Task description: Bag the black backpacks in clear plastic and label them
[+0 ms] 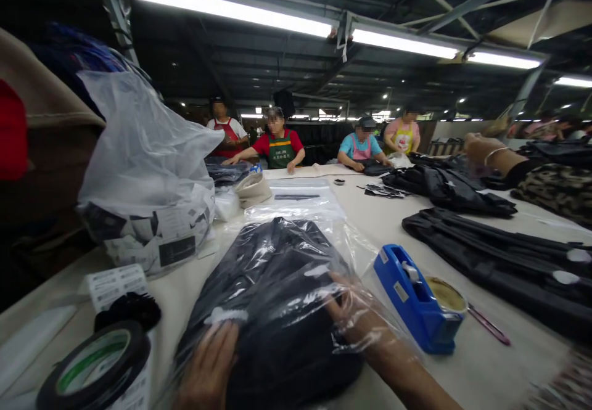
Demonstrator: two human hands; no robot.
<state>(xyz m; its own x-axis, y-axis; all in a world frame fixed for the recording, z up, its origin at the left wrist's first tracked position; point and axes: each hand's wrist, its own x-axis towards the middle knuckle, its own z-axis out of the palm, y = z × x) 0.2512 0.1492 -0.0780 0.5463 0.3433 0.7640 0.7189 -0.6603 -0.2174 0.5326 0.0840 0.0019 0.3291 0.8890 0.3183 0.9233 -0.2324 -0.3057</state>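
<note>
A folded black garment [272,336] lies on the table in front of me, its far part inside a clear plastic bag [296,237]. My left hand [210,360] rests flat on the near left of the garment, fingertips at a white tag [226,315]. Reaching inside the bag's loose film, my right hand [346,305] has its fingers stretched out over the garment's right side, close to another white patch [316,270]. The garment's near edge is partly hidden by my left hand.
A blue tape dispenser [416,299] stands right of the bag, beside a round tin [446,293] and a pink cutter [490,325]. Left are a black tape roll [92,367] and a bag of labels [148,213]. A co-worker's arm [494,154] extends from the right, above black garments [499,256].
</note>
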